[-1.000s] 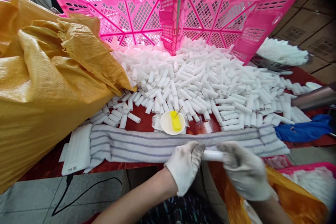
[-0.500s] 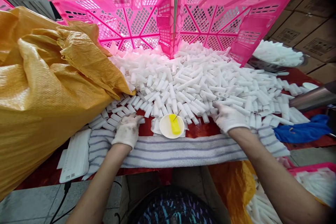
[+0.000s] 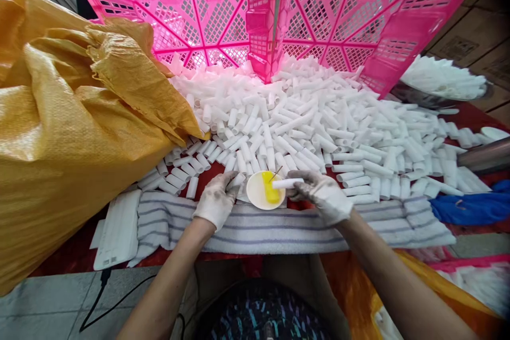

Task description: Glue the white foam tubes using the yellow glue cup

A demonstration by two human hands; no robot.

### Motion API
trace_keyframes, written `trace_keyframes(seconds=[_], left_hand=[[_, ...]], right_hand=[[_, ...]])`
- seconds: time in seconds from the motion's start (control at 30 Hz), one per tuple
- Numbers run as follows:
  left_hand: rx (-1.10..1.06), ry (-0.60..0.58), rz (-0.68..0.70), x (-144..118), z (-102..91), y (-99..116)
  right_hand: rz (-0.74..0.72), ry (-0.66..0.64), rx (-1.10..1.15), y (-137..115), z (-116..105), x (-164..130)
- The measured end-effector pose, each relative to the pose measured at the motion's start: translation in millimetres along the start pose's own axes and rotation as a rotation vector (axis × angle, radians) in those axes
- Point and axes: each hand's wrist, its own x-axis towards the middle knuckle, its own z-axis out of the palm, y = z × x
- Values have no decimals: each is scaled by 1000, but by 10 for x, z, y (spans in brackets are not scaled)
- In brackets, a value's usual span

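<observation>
Loose pile of white tubes [image 3: 295, 122]: may slide if its front edge is nudged. Right hand [image 3: 324, 197]: fingers clamped on a held tube [image 3: 286, 184], its free end over the dish [image 3: 253, 194]; contact cannot be judged. Left hand [image 3: 215, 200]: fingers pinched on a second tube [image 3: 239, 179], beside the dish. Yellow block [image 3: 272, 194]: a low tube end could shift it. Thin stick [image 3: 276, 173]: easily snagged.

White tube [image 3: 285, 184], striped towel [image 3: 274, 231] (grey-on-white)

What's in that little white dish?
Inside the dish is something yellow with a thin stick. The white tube in the right hand covers part of the dish, hiding what's behind it.
</observation>
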Motion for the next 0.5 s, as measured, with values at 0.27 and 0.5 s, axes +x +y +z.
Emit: trace_keyframes(seconds=[0.27, 0.5], left_hand=[[176, 21, 40, 8, -38, 32], [-280, 0, -108, 10, -12, 76]], right_hand=[[-539, 121, -265, 396, 154, 169], [-422, 101, -356, 429, 168, 3]])
